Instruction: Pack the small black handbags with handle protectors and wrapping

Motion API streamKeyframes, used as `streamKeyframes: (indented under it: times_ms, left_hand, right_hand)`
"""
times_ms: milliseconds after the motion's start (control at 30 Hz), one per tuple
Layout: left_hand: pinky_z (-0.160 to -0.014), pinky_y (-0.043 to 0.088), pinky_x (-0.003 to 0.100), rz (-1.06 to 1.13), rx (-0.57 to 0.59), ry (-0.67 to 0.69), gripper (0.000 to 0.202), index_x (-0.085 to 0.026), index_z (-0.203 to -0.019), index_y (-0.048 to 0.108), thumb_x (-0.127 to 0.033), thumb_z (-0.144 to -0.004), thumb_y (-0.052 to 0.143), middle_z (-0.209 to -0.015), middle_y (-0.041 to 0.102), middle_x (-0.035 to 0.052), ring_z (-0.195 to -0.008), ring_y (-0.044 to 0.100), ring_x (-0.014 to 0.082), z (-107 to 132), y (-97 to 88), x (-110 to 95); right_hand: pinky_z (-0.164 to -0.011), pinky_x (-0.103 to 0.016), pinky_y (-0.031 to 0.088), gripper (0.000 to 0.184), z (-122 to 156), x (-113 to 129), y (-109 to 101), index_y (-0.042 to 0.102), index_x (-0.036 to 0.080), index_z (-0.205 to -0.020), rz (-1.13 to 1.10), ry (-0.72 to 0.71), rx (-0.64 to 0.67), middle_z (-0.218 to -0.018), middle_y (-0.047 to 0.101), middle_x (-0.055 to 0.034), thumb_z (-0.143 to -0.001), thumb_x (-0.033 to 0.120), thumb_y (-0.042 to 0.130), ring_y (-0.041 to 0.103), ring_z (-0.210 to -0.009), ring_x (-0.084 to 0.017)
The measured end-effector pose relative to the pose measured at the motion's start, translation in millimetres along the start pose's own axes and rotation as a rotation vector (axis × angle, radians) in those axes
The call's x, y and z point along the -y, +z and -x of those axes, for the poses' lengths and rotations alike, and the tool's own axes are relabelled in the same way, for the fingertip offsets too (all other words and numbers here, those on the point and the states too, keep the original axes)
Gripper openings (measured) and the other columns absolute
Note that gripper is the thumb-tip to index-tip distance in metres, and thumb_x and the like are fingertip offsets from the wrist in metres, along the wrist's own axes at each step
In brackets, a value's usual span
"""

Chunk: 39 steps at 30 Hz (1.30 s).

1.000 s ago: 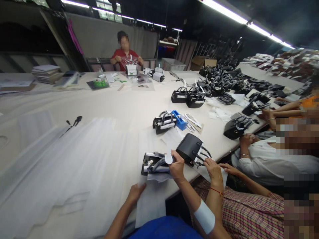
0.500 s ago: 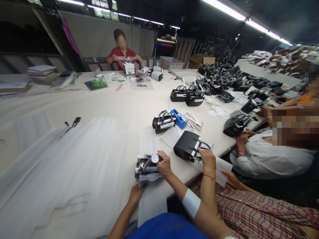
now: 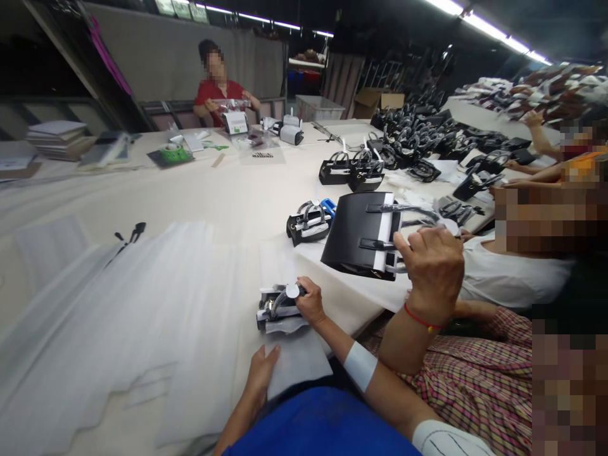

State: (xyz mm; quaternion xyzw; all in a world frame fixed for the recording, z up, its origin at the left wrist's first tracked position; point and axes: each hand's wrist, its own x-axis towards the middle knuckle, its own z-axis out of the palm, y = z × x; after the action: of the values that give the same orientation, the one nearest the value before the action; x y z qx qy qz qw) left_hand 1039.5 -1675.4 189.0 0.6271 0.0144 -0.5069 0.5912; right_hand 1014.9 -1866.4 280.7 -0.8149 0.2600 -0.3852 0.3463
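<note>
A small black handbag (image 3: 280, 311) with wrapped handles and a round white tag rests on the table in front of me. My right hand (image 3: 311, 302) is closed on its handles near the tag. Below the bag lies a thin white sheet (image 3: 301, 362), and my left hand (image 3: 262, 372) has its left edge between thumb and fingers, apart from the bag. The fingers under the sheet are hidden. To my right, a neighbour's hand (image 3: 433, 269) lifts a larger-looking black handbag (image 3: 358, 234) by its handles.
Thin white sheets (image 3: 156, 316) are spread over the left of the table. Behind the lifted bag stand another black handbag (image 3: 308, 225) and a blue tape dispenser (image 3: 327, 206), partly covered. Many black bags (image 3: 418, 133) are piled farther back. A person in red (image 3: 223, 95) works across the table.
The neighbour's bag has risen off the table towards me. My left hand has drawn away from my bag's lower edge, and the sheet has shifted. My right hand stays on the handles.
</note>
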Motion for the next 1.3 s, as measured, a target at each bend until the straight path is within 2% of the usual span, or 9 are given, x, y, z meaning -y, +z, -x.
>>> streamKeyframes:
  times_ms: [133,367,533,667,767,867,967,1133,1300]
  left_hand:
    - [-0.066,0.053,0.029,0.015,-0.011,0.007,0.025,-0.011,-0.101,0.06,-0.031,-0.085,0.061,-0.079,0.072,0.0084,-0.067,0.067,0.0193,1,8.2,-7]
    - [-0.064,0.052,0.029,0.014,-0.024,-0.047,0.026,-0.012,-0.099,0.06,-0.033,-0.084,0.063,-0.076,0.071,0.008,-0.067,0.067,0.0206,7,8.2,5]
    - [-0.067,0.053,0.031,0.008,0.002,-0.087,0.035,-0.013,-0.1,0.059,-0.039,-0.078,0.069,-0.084,0.072,0.0108,-0.075,0.069,0.0238,8,3.5,12]
    - [-0.068,0.054,0.034,0.09,0.093,-0.116,0.052,-0.016,-0.104,0.058,-0.047,-0.067,0.077,-0.088,0.072,0.0113,-0.082,0.07,0.0272,13,0.1,20]
    - [-0.068,0.055,0.035,0.139,0.143,-0.154,0.063,-0.016,-0.104,0.058,-0.045,-0.055,0.084,-0.086,0.072,0.0105,-0.085,0.07,0.0294,17,-2.7,25]
    - [-0.071,0.054,0.036,0.185,0.176,-0.189,0.07,-0.016,-0.107,0.058,-0.04,-0.049,0.087,-0.084,0.072,0.0102,-0.088,0.07,0.0311,21,-5.5,25]
    - [-0.075,0.054,0.037,0.17,0.196,-0.173,0.072,-0.014,-0.107,0.059,-0.04,-0.047,0.088,-0.085,0.072,0.0117,-0.092,0.069,0.0324,25,-7.7,20]
    - [-0.075,0.054,0.04,0.076,0.174,-0.101,0.068,-0.015,-0.095,0.061,-0.047,-0.041,0.088,-0.084,0.072,0.0133,-0.089,0.069,0.0333,23,-9.3,9]
    - [-0.074,0.054,0.039,-0.021,0.148,-0.047,0.062,-0.017,-0.096,0.06,-0.048,-0.048,0.082,-0.081,0.071,0.0116,-0.083,0.069,0.0317,17,-9.9,5]
  right_hand:
    - [-0.066,-0.026,0.043,0.011,-6,-3,-1,0.055,0.019,-0.065,-0.007,0.007,0.002,-0.069,0.057,-0.0011,-0.075,0.016,0.051,0.052,-0.068,-0.015]
    - [-0.073,-0.028,0.045,0.014,3,1,-3,0.051,0.02,-0.062,-0.029,-0.018,0.033,-0.066,0.053,-0.0002,-0.074,0.013,0.05,0.052,-0.07,-0.016]
    - [-0.078,-0.031,0.047,0.014,12,5,-4,0.049,0.022,-0.062,-0.016,-0.042,0.022,-0.065,0.053,-0.0011,-0.074,0.013,0.049,0.054,-0.072,-0.018]
    - [-0.077,-0.031,0.048,0.013,11,4,-4,0.049,0.022,-0.062,0.0,-0.052,0.014,-0.066,0.055,-0.0014,-0.073,0.015,0.05,0.055,-0.071,-0.018]
    - [-0.074,-0.03,0.047,0.012,11,4,-4,0.048,0.022,-0.062,0.008,-0.058,0.005,-0.067,0.057,-0.0018,-0.072,0.015,0.05,0.055,-0.072,-0.018]
    - [-0.072,-0.03,0.046,0.013,13,5,-4,0.047,0.022,-0.061,0.008,-0.065,-0.001,-0.065,0.054,-0.0012,-0.072,0.015,0.05,0.053,-0.07,-0.018]
    - [-0.075,-0.03,0.046,0.013,14,6,-5,0.048,0.022,-0.061,-0.009,-0.074,-0.002,-0.064,0.054,-0.0009,-0.072,0.014,0.05,0.052,-0.068,-0.017]
    - [-0.074,-0.03,0.046,0.012,14,5,-4,0.052,0.021,-0.062,-0.051,-0.079,-0.009,-0.065,0.056,-0.0016,-0.072,0.015,0.051,0.053,-0.068,-0.017]
    - [-0.065,-0.027,0.045,0.015,6,6,-4,0.054,0.02,-0.057,-0.077,-0.052,-0.041,-0.061,0.056,-0.0001,-0.072,0.017,0.052,0.054,-0.064,-0.016]
